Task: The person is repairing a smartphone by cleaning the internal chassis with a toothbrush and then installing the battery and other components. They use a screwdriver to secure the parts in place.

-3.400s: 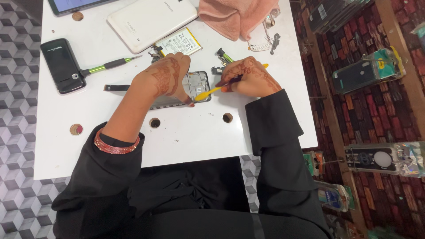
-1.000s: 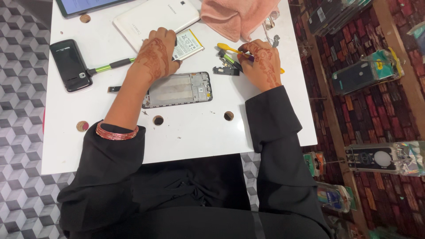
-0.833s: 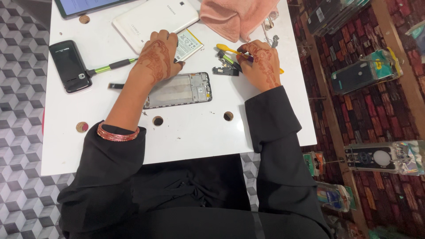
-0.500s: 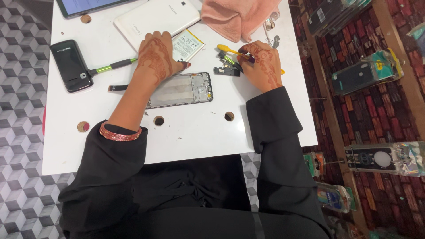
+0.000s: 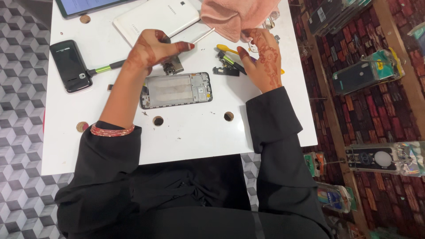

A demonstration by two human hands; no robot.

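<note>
White glossy desk [image 5: 190,141] with round holes in it, sitting over a grey cube-pattern tiled floor [image 5: 20,132] on one side and a dark red brick-look floor [image 5: 367,110] on the other, where clear packets of phone cases [image 5: 365,75] are scattered.

Only the head view here, looking straight down. Left hand [image 5: 152,48], patterned with reddish-brown henna, is raised just above the desk with fingertips pinched together on a thin silvery metal rod [image 5: 202,35] that pokes out toward the soft pink cloth [image 5: 239,17]. A small flat greyish part [image 5: 173,66] shows under that hand; can't tell if it's held or just lying there. Right hand [image 5: 263,59] rests fingers-down and loosely spread over a pile of small dark phone parts [image 5: 226,70] and a yellow plastic pry tool [image 5: 228,48]; can't tell whether it actually grips anything.

Between the two hands, a bit nearer the body, lies the stripped rectangular phone frame [image 5: 176,90], grey metal inside with a dark rim, flat on the desk and untouched.

Off to the left: a chunky black phone [image 5: 71,65] and a screwdriver with a green and black handle [image 5: 105,68]. Up top, a white slab tablet [image 5: 155,17] lying face down and a dark-edged tablet [image 5: 88,6] with its screen lit.
</note>
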